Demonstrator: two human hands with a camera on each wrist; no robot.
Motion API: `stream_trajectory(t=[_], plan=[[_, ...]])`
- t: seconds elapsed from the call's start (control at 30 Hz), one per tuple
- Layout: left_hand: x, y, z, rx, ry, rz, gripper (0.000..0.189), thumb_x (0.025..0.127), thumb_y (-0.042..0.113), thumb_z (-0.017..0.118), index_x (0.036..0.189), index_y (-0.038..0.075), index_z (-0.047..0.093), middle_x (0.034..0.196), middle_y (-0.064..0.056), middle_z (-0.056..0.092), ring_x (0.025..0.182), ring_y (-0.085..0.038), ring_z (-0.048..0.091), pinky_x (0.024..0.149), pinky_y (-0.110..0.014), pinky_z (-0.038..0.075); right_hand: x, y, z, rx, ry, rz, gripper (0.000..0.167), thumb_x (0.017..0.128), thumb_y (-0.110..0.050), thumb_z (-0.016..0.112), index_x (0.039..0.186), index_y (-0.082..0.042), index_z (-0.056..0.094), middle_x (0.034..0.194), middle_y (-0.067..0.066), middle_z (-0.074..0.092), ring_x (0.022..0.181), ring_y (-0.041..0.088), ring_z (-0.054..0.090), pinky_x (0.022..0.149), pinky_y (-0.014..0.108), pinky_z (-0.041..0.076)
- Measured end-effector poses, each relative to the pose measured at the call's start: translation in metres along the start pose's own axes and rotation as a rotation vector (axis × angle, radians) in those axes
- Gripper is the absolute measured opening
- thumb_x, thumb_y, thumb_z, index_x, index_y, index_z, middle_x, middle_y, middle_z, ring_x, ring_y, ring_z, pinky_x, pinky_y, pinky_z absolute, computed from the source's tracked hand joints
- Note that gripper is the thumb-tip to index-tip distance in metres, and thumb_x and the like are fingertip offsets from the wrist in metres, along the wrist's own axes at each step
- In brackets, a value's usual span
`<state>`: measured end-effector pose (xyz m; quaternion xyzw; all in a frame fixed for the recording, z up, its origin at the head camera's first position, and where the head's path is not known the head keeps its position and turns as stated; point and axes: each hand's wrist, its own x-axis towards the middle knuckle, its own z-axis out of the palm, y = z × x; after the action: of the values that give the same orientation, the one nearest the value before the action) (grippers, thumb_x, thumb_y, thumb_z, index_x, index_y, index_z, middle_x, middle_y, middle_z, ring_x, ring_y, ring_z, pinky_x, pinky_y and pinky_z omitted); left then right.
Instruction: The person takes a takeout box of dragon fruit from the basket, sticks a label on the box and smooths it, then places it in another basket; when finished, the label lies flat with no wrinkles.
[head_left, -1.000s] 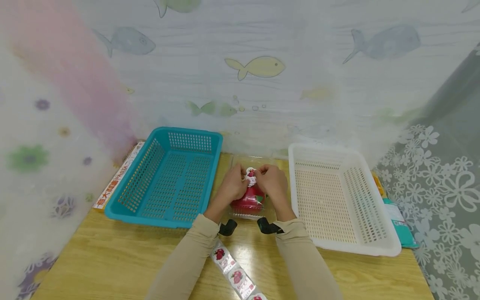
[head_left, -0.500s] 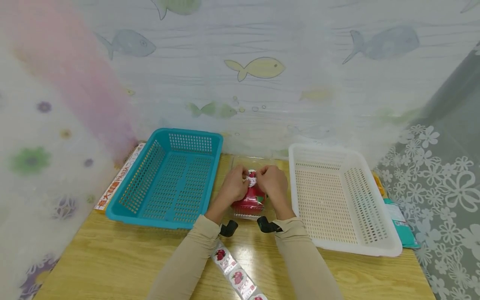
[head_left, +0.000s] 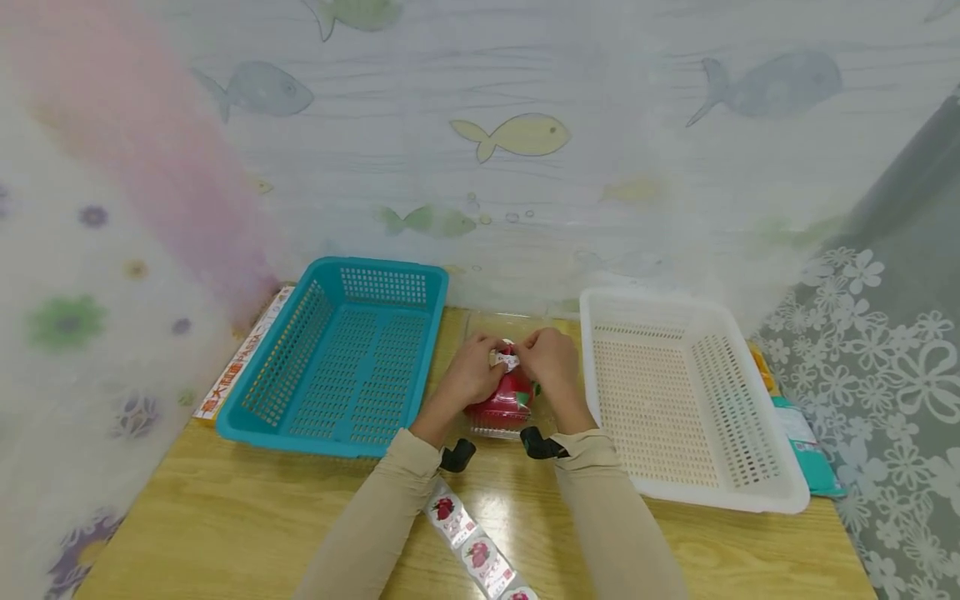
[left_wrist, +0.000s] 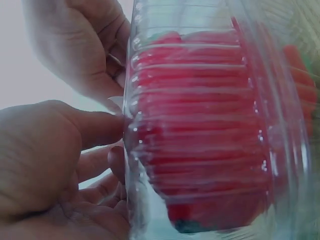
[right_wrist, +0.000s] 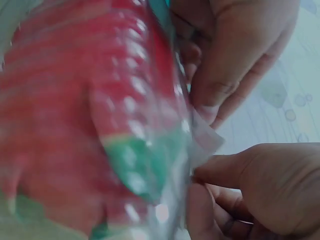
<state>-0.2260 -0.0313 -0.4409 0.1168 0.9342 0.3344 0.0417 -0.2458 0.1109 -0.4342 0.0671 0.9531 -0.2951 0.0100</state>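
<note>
A clear ribbed plastic box [head_left: 495, 430] stands on the table between my hands, with red dragon fruit [left_wrist: 200, 125] showing green tips inside. Over its top, a white sticker [head_left: 506, 361] with a red print is held by its edges. My left hand [head_left: 471, 372] pinches one side between thumb and finger; my right hand [head_left: 552, 360] pinches the other. In the right wrist view, a pale corner of the sticker [right_wrist: 207, 141] pokes out between the two thumbs, right at the box's surface. My fingers cover much of the sticker.
A strip of round fruit stickers [head_left: 480, 552] lies on the wooden table [head_left: 225, 517] in front, partly under my left sleeve. A blue basket [head_left: 330, 442] stands left, a white basket [head_left: 705, 496] right. A pasta box [head_left: 240, 358] and green packet [head_left: 810, 458] lie beyond them.
The sticker has tilted and is now more covered by my fingers. My right hand has shifted slightly up and right. Baskets and sticker strip stay in place.
</note>
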Motion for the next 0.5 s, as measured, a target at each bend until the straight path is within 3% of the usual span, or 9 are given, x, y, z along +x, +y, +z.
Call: stream_trajectory(t=[0.1, 0.23, 0.5], plan=[[0.001, 0.001, 0.000, 0.005, -0.011, 0.023, 0.032, 0.099, 0.016, 0.066, 0.127, 0.001, 0.064, 0.137, -0.018, 0.055, 0.125, -0.034, 0.057, 0.110, -0.046, 0.049, 0.001, 0.003, -0.004, 0.006, -0.012, -0.016, 0.019, 0.091, -0.025, 0.070, 0.085, -0.009, 0.078, 0.089, 0.008, 0.077, 0.082, 0.025, 0.069, 0.066, 0.033, 0.054], [0.001, 0.001, -0.001, 0.008, -0.015, 0.035, 0.034, 0.098, 0.015, 0.066, 0.127, -0.002, 0.063, 0.136, -0.020, 0.054, 0.124, -0.034, 0.057, 0.110, -0.045, 0.048, 0.002, 0.004, -0.009, 0.010, -0.063, -0.034, 0.018, 0.087, -0.025, 0.075, 0.093, -0.007, 0.078, 0.096, 0.010, 0.076, 0.093, 0.029, 0.069, 0.080, 0.040, 0.058], [-0.001, 0.001, 0.001, 0.001, -0.013, 0.022, 0.037, 0.097, 0.021, 0.069, 0.125, -0.002, 0.063, 0.133, -0.018, 0.054, 0.120, -0.032, 0.058, 0.109, -0.044, 0.050, -0.004, 0.005, -0.015, 0.010, -0.161, -0.065, 0.019, 0.087, -0.020, 0.077, 0.100, -0.006, 0.074, 0.098, 0.010, 0.076, 0.090, 0.025, 0.069, 0.080, 0.037, 0.058]])
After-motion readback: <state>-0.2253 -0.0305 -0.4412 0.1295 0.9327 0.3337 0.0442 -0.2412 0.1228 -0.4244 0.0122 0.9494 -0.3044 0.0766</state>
